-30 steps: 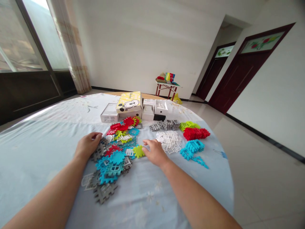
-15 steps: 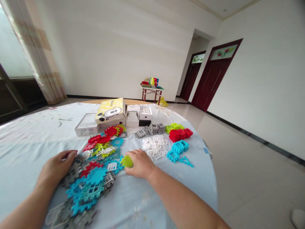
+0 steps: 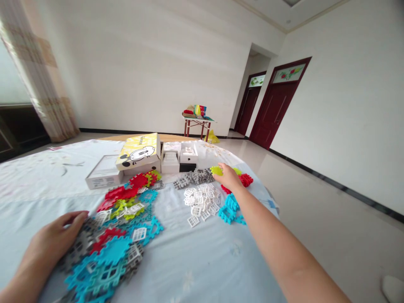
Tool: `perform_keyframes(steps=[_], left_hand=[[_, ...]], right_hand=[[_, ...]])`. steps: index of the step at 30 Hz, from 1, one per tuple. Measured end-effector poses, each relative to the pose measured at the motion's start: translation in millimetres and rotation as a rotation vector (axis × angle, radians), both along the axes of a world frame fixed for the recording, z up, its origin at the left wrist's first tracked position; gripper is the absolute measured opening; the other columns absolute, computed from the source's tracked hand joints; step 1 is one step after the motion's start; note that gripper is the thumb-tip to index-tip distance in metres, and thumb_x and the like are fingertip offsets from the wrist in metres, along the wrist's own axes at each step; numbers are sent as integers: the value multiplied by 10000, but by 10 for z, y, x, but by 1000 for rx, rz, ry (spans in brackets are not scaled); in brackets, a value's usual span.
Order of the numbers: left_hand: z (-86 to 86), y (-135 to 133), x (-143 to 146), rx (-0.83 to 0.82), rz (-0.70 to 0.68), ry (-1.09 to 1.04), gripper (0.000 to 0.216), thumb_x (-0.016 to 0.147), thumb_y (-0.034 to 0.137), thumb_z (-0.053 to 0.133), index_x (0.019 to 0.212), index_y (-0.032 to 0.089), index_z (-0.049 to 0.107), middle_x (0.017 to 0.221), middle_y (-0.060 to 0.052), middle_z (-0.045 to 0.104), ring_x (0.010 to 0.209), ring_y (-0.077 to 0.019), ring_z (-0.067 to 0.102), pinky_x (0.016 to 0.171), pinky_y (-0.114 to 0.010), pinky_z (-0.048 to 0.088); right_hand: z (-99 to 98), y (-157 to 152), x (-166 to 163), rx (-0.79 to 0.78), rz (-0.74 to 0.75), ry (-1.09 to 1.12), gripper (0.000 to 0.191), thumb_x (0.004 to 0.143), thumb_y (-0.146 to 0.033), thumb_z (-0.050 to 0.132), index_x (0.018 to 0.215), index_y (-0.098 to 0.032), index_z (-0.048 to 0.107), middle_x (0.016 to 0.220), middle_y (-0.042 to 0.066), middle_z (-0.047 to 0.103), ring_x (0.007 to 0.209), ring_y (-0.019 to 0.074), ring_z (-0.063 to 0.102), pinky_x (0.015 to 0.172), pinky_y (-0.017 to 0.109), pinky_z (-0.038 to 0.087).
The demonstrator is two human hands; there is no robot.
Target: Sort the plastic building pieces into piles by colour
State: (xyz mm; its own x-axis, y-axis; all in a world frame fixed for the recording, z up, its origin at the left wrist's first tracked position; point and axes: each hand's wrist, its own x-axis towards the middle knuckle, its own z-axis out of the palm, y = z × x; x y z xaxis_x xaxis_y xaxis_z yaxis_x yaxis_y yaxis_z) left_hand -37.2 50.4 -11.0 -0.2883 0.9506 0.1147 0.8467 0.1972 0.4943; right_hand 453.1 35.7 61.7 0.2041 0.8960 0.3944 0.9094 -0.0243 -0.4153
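Note:
My right hand (image 3: 229, 176) reaches far across the table and pinches a lime-green toothed tile (image 3: 216, 170) just above the sorted lime-green pile (image 3: 236, 171). The red pile (image 3: 245, 180) lies right beside it, partly hidden by my hand. Resting on the left edge of the mixed heap of coloured tiles (image 3: 116, 235) is my left hand (image 3: 52, 242), fingers curled over grey pieces. Sorted piles of grey tiles (image 3: 194, 177), white window pieces (image 3: 202, 201) and blue tiles (image 3: 230, 209) lie between my arms.
A yellow cartoon box (image 3: 139, 152) and several white boxes (image 3: 102, 172) stand at the back of the round table with its pale blue cloth (image 3: 202, 261). A small red-legged table (image 3: 197, 122) and dark red doors (image 3: 280, 103) are beyond.
My right hand picked the lime-green tile from the heap's edge and carried it away to the far green pile. The left hand stayed on the heap; the view turned right.

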Motion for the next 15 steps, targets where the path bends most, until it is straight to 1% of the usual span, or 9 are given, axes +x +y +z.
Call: perform_keyframes(steps=[2, 4, 6, 8, 11, 13, 15], left_hand=[[-85, 48, -62, 18, 15, -14, 441, 681, 626, 363, 866, 330, 633, 784, -25, 672, 775, -280, 611, 647, -339, 460], [-177, 96, -126, 37, 14, -23, 407, 680, 619, 380, 848, 348, 633, 772, -14, 670, 777, -278, 609, 651, -340, 458], [-247, 134, -176, 41, 6, -14, 409, 693, 613, 376, 870, 348, 632, 802, -18, 671, 788, -273, 607, 666, -337, 454], [-278, 151, -200, 30, -3, 4, 428, 702, 613, 368, 902, 339, 629, 849, -28, 672, 806, -271, 603, 688, -336, 452], [-242, 137, -183, 10, 2, 17, 455, 704, 620, 357, 914, 323, 632, 872, -39, 674, 806, -277, 602, 694, -342, 452], [-180, 107, -142, 3, 21, 12, 469, 699, 624, 352, 905, 315, 639, 849, -43, 676, 786, -283, 604, 674, -347, 456], [-109, 66, -89, -11, 27, -3, 486, 693, 623, 354, 909, 297, 644, 828, -51, 678, 780, -286, 607, 664, -349, 458]], right_hand=[[21, 150, 243, -53, -121, -55, 562, 714, -374, 587, 1219, -164, 461, 1156, 112, 567, 1052, 214, 530, 883, 299, 392], [30, 286, 433, -105, -208, -98, 553, 710, -372, 592, 1210, -167, 472, 1153, 118, 569, 1064, 222, 526, 873, 293, 390], [28, 404, 578, -150, -263, -130, 536, 712, -372, 593, 1198, -172, 485, 1141, 123, 577, 1068, 232, 525, 860, 293, 393], [18, 497, 683, -189, -307, -154, 515, 720, -366, 588, 1188, -170, 496, 1124, 131, 585, 1071, 241, 524, 855, 300, 394], [-4, 576, 768, -228, -373, -178, 505, 740, -350, 568, 1199, -156, 490, 1118, 146, 580, 1075, 251, 519, 863, 322, 391], [-22, 584, 768, -210, -396, -191, 500, 754, -336, 548, 1213, -151, 480, 1134, 151, 565, 1084, 256, 508, 875, 339, 386], [-46, 559, 712, -162, -380, -198, 475, 767, -317, 527, 1211, -152, 486, 1157, 149, 546, 1089, 254, 501, 888, 348, 382]])
